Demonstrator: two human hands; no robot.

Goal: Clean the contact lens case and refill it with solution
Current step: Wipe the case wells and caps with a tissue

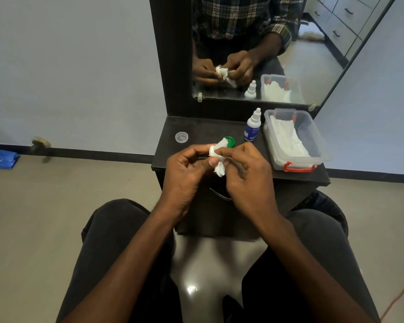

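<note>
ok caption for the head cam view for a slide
Both hands, left hand and right hand, wipe the lens case with tissue beside the solution bottle.

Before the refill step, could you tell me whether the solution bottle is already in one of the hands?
No, the solution bottle stands capped on the dark table.

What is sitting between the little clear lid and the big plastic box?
In the head view, the green cap and the solution bottle stand between the clear lid and the plastic box.

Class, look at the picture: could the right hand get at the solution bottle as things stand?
Probably yes, once freed: the solution bottle stands upright just beyond the right hand with nothing between, but that hand's fingers are busy with the tissue.
</note>
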